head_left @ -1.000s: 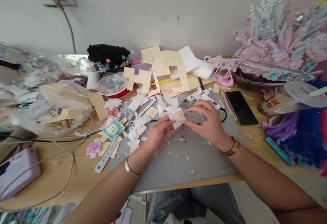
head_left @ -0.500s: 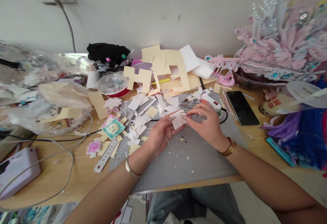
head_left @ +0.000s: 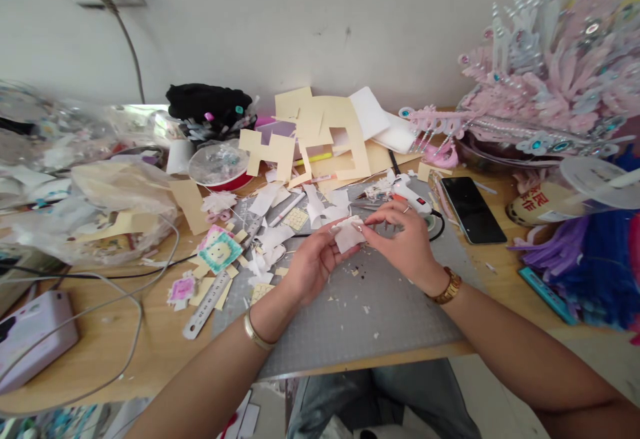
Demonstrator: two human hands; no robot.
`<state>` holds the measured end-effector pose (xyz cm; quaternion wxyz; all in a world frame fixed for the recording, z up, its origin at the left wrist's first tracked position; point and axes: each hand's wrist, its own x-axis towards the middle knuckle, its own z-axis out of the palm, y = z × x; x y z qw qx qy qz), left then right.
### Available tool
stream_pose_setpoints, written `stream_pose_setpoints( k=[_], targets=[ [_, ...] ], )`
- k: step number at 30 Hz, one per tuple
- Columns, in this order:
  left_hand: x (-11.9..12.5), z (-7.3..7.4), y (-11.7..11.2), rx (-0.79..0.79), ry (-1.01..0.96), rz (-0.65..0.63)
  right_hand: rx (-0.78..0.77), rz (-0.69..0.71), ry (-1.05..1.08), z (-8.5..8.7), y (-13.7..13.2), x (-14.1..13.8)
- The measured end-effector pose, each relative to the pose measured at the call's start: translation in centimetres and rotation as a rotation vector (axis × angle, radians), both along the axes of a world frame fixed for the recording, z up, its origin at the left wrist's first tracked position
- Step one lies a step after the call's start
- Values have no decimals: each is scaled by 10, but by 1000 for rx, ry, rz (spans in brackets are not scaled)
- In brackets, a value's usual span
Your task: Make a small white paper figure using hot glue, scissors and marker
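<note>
Both of my hands meet over the grey cutting mat [head_left: 360, 319] and hold one small white paper piece [head_left: 347, 235]. My left hand [head_left: 313, 267] pinches its left edge from below, fingers curled. My right hand [head_left: 406, 242], with a ring and a gold watch, pinches its right edge with thumb and fingertips. A white glue gun [head_left: 411, 195] lies just behind my right hand. White paper scraps [head_left: 320, 209] are scattered beyond the held piece.
Cut beige card sheets [head_left: 325, 132] lean at the back. A black phone [head_left: 473, 210] lies at right beside a pink feathered headdress [head_left: 545, 92]. A metal ruler [head_left: 207, 305], small stickers [head_left: 219, 252], cables, plastic bags [head_left: 125, 192] and a lilac device [head_left: 30, 335] fill the left.
My hands lifted the white paper piece slightly and turned it; both still pinch it. The camera view shifted a little.
</note>
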<state>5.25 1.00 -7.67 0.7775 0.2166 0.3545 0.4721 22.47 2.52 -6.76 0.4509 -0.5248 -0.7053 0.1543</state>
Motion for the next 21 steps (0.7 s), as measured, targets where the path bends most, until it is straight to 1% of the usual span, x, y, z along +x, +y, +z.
stream_pose_setpoints(
  k=[5,11,14,17,21],
  targets=[
    [0,-1,0,2,-2,-4,-7,-6,-4,-1,0,0],
    [0,2,0,-16,6,0,-29,-10,11,-3,2,3],
    [-1,2,0,-17,-2,1,-43,-2,52,-2,4,6],
    [-1,3,1,-10,-14,8,-143,36,171,-4,7,11],
    [-1,4,1,-34,-8,10,-369,168,410,-5,11,13]
  ],
)
